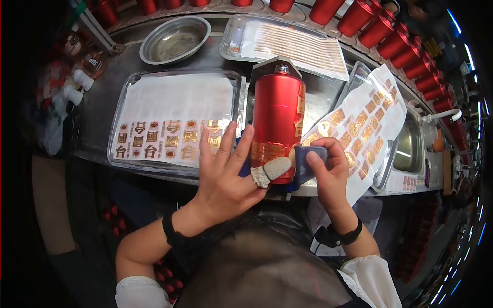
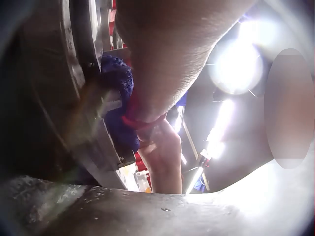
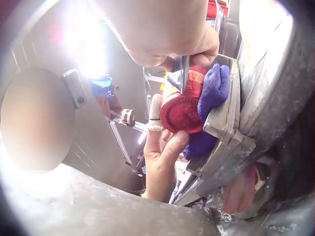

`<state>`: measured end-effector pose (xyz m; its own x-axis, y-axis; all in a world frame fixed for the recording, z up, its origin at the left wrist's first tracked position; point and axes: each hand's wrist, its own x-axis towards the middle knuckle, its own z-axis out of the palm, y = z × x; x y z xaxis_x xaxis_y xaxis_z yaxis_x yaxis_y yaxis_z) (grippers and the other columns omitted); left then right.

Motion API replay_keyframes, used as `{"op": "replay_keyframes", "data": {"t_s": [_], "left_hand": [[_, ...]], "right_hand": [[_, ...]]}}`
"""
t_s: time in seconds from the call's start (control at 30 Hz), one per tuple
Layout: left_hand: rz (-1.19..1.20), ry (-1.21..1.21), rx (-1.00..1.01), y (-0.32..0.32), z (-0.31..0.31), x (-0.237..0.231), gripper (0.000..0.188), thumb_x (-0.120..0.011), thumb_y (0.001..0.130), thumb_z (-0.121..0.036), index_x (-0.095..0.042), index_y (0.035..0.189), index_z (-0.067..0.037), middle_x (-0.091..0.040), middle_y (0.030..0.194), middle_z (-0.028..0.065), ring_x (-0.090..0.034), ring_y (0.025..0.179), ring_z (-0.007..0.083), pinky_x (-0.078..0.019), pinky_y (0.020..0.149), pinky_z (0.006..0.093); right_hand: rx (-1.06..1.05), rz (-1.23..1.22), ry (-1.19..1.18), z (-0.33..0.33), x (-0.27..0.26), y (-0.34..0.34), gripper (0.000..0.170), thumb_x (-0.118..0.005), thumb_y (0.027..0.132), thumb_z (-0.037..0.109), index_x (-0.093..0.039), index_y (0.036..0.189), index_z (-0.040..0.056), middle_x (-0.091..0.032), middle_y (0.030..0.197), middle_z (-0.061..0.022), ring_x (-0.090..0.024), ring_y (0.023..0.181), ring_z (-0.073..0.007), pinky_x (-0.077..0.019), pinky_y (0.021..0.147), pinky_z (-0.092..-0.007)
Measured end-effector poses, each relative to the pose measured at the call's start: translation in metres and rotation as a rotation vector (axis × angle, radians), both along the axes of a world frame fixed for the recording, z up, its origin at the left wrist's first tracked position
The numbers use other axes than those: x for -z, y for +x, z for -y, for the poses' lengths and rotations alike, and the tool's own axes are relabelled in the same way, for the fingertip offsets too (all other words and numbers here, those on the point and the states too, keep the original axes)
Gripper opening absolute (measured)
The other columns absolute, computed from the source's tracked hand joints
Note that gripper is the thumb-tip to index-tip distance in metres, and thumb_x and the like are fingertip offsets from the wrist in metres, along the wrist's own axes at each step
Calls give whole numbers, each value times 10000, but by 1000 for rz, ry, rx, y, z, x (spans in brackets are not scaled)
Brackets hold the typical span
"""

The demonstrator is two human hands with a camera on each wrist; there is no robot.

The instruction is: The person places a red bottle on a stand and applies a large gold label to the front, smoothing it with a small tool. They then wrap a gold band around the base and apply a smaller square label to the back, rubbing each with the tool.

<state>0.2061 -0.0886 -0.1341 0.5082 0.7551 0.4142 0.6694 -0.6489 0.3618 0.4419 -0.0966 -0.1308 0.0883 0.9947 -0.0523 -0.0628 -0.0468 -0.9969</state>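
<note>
A red bottle [image 1: 277, 113] with gold characters lies on a stand with blue cloth [image 3: 214, 88], its neck pointing away. The left hand [image 1: 226, 172] is at its lower left, fingers spread, with a cloth finger cover [image 1: 277, 168] on one finger resting against the bottle near its base. The right hand [image 1: 331, 172] pinches a dark flat scraper-like piece [image 1: 312, 159] against the bottle's lower right side. In the right wrist view the bottle's round base [image 3: 182, 114] faces the camera, between the left hand [image 3: 161, 160] and the right hand [image 3: 170, 37].
On the left stands a tray [image 1: 117, 110] with a sheet of gold characters [image 1: 154, 138]. Another character sheet [image 1: 367, 128] lies at the right. A metal bowl [image 1: 175, 41] and a tray of strips [image 1: 292, 43] are behind. Red bottles [image 1: 380, 28] line the back edge.
</note>
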Motion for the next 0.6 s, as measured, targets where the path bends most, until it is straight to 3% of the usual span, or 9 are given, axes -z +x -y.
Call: {"op": "replay_keyframes", "data": {"t_s": [0.3,0.43,0.53,0.6], "left_hand": [[3,-42,29,5,4,-6,541,-850,700,-307,-729,1226,-284,-323,1589,256,-304,1456,490,-98,1139,702],[94,-133,21,10,6,-10,699,-853,710,-307,-633,1361,-182,-309,1594,259,-291,1473,460,-77,1156,677],[173,-197,-24,7,9,-8,792,-849,721,-289,-555,1433,-105,-307,1593,262,-322,1466,432,-92,1158,667],[187,-180,-17,4,7,3,797,-838,732,-276,-537,1445,-85,-311,1588,264,-358,1444,427,-116,1135,690]], "right_hand": [[-19,3,2,-2,3,2,226,-679,958,94,-564,1143,34,-632,980,-8,-587,863,-50,-494,763,-211],[20,-50,-17,2,-4,3,247,-700,939,85,-565,1139,29,-630,968,-10,-592,867,-70,-496,763,-222],[190,248,280,14,-1,0,286,-743,893,58,-577,1124,27,-631,937,-17,-599,862,-96,-503,756,-240],[94,415,362,24,-2,0,286,-788,807,10,-625,1042,31,-635,877,-69,-630,804,-187,-508,747,-301]]}}
